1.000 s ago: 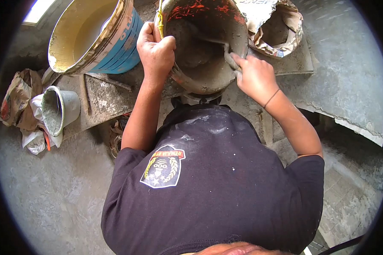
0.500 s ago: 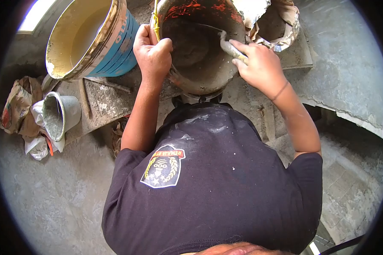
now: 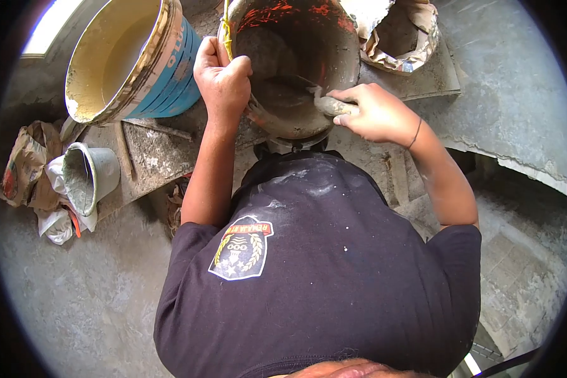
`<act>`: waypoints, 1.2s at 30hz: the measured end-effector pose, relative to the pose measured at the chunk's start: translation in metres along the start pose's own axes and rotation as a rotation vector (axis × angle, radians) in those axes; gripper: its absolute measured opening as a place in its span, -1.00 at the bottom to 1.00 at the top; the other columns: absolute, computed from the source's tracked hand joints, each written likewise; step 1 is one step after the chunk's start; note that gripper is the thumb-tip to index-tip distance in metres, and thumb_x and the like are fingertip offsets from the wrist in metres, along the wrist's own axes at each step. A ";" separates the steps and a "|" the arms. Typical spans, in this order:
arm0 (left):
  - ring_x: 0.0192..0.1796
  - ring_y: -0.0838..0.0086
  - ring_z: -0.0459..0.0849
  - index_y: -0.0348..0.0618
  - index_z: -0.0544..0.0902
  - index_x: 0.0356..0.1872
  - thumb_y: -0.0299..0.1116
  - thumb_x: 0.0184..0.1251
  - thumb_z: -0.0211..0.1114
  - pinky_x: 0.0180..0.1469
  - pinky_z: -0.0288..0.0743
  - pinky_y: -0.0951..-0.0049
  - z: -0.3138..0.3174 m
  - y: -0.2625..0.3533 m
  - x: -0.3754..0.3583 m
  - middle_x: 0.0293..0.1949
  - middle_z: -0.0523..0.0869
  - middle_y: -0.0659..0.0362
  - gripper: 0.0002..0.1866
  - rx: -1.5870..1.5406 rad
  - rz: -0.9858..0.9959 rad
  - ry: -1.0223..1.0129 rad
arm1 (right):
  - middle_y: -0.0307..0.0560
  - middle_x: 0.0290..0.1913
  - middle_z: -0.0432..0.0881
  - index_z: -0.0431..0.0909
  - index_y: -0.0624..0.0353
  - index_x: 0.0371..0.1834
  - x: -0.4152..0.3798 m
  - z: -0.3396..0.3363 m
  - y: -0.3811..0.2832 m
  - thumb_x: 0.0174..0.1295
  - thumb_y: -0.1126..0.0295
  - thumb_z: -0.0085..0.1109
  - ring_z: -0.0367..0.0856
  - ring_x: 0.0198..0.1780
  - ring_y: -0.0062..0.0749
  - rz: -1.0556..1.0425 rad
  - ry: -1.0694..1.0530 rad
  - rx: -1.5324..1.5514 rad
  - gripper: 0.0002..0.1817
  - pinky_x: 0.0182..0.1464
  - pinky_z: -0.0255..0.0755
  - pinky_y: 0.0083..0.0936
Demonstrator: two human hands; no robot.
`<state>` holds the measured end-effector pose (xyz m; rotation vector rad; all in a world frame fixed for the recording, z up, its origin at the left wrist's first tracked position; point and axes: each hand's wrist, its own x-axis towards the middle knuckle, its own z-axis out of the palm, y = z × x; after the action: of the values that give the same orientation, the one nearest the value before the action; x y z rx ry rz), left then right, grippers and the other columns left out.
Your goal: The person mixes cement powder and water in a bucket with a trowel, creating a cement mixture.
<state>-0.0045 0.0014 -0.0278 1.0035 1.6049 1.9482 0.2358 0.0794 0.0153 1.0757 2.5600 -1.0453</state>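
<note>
My left hand [image 3: 223, 79] is closed around the rim of a mortar-caked bucket [image 3: 334, 44], beside a yellow cord at its edge. Red patches show on the bucket's inner wall. Wet grey mortar [image 3: 264, 53] lies inside it. In my right hand [image 3: 378, 113] is the handle of a trowel [image 3: 335, 107], the fingers wrapped round it at the bucket's near right side. The trowel's blade reaches into the mortar, so its outline is only partly visible.
A large blue bucket [image 3: 176, 79] of murky water stands tilted in view at the left. Below it are a small grey bucket [image 3: 107, 170] and crumpled sacks [image 3: 34, 170]. An open paper sack [image 3: 428, 38] of grey powder sits at the upper right, near a concrete ledge [image 3: 504, 107].
My right hand has moved down and slightly left with the trowel, whose blade now lies nearer the bucket's near side. My left hand keeps its hold on the rim.
</note>
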 end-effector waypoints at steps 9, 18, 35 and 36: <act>-0.52 0.73 0.23 -0.16 0.37 -0.47 -0.64 -0.06 0.14 -0.49 0.21 0.66 -0.002 0.004 0.000 -0.54 0.36 0.38 -0.83 -0.053 -0.022 0.008 | 0.13 -0.20 0.73 0.60 -0.05 0.23 0.004 -0.004 0.013 0.16 0.20 0.31 0.73 -0.18 -0.11 -0.129 0.385 0.060 -0.49 -0.05 0.57 -0.34; -0.50 0.74 0.21 -0.17 0.37 -0.47 -0.65 -0.08 0.16 -0.49 0.17 0.65 0.003 -0.001 0.004 -0.53 0.32 0.40 -0.82 -0.035 -0.024 -0.004 | 0.10 -0.29 0.66 0.60 -0.02 0.17 -0.001 0.003 -0.003 0.13 0.34 0.22 0.68 -0.23 0.03 0.008 0.313 -0.532 -0.53 -0.10 0.58 -0.10; -0.52 0.74 0.24 -0.20 0.42 -0.43 -0.64 -0.08 0.16 -0.50 0.20 0.66 0.003 0.000 0.005 -0.53 0.35 0.40 -0.83 -0.056 -0.038 -0.004 | 0.07 -0.15 0.70 0.56 0.04 0.25 0.007 -0.006 -0.003 0.18 0.34 0.26 0.70 -0.19 -0.14 -0.043 0.298 -0.184 -0.49 -0.08 0.56 -0.34; -0.51 0.74 0.25 -0.19 0.42 -0.43 -0.64 -0.09 0.16 -0.49 0.20 0.66 0.003 0.001 0.006 -0.53 0.35 0.40 -0.83 -0.056 -0.052 -0.005 | 0.08 -0.22 0.69 0.56 0.03 0.24 0.008 -0.002 -0.006 0.17 0.33 0.25 0.70 -0.22 -0.02 0.021 0.361 -0.427 -0.50 -0.12 0.58 -0.25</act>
<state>-0.0061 0.0070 -0.0248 0.9352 1.5494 1.9435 0.2266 0.0825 0.0172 1.2486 2.8464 -0.2832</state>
